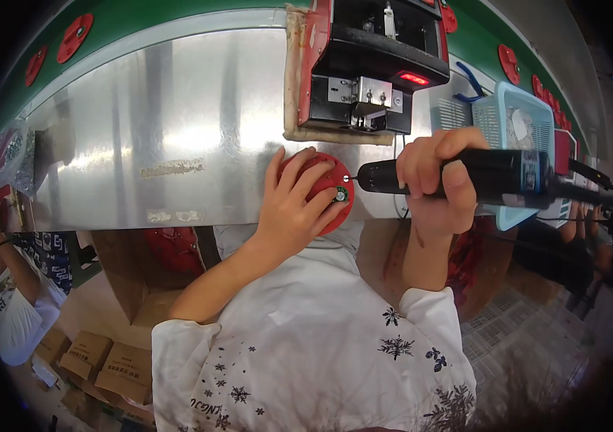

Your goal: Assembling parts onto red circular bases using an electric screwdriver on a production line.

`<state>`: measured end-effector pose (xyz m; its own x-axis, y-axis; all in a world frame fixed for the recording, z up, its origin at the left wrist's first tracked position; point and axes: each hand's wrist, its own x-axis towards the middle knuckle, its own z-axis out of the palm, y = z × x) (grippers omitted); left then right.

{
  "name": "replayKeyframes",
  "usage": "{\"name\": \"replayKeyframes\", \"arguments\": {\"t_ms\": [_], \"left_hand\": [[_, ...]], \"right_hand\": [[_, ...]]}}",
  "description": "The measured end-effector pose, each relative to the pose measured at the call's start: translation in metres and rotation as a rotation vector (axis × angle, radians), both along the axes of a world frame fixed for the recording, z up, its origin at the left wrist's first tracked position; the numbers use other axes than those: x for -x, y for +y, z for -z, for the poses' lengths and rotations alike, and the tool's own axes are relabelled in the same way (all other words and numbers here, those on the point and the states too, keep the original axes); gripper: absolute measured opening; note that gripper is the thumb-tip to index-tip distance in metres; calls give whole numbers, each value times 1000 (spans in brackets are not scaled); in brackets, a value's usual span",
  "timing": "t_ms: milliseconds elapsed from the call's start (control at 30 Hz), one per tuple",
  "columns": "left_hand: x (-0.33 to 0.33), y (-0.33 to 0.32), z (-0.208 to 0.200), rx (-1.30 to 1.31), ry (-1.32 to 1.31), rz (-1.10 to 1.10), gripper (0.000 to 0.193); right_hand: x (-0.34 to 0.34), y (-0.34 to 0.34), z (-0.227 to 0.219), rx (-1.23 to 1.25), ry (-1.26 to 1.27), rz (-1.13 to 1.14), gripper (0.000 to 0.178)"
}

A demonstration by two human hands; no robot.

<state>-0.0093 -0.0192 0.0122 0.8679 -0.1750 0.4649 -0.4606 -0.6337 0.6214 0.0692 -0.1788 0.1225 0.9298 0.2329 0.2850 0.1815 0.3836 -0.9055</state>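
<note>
At the front edge of the metal bench lies a red disc-shaped part [329,167] with a small round green-and-silver component [341,194] on its face. My left hand [288,201] grips this disc from the left, fingers spread over its top and rim. In my right hand [440,176] is a black electric screwdriver [494,176], held nearly level with fingers wrapped round its body. Its thin bit meets or nearly meets a silver screw [347,178] on the disc. The disc's left side is hidden under my left hand.
Beyond the disc stands a black and red machine [364,93] with a lit red display. A light blue basket [519,108] and blue-handled pliers [471,83] are at the right. Clear bags of small parts [15,155] sit far left; a cardboard box [126,273] stands below the bench edge.
</note>
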Motion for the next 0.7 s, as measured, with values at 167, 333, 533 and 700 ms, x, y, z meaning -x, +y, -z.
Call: {"name": "replayKeyframes", "arguments": {"t_ms": [167,333,533,700], "left_hand": [[1,-1,1,-27,-10,11,21],[1,-3,3,-18,-16,-3,20],[3,-5,-1,-10,15,-13,19],[8,-4,2,0,-22,5,20]], "right_hand": [[9,-8,13,-1,7,62,17],[7,-10,20,-11,30,84,15],[14,6,17,70,-2,56,12],[21,7,17,261,-130,-48,19]]}}
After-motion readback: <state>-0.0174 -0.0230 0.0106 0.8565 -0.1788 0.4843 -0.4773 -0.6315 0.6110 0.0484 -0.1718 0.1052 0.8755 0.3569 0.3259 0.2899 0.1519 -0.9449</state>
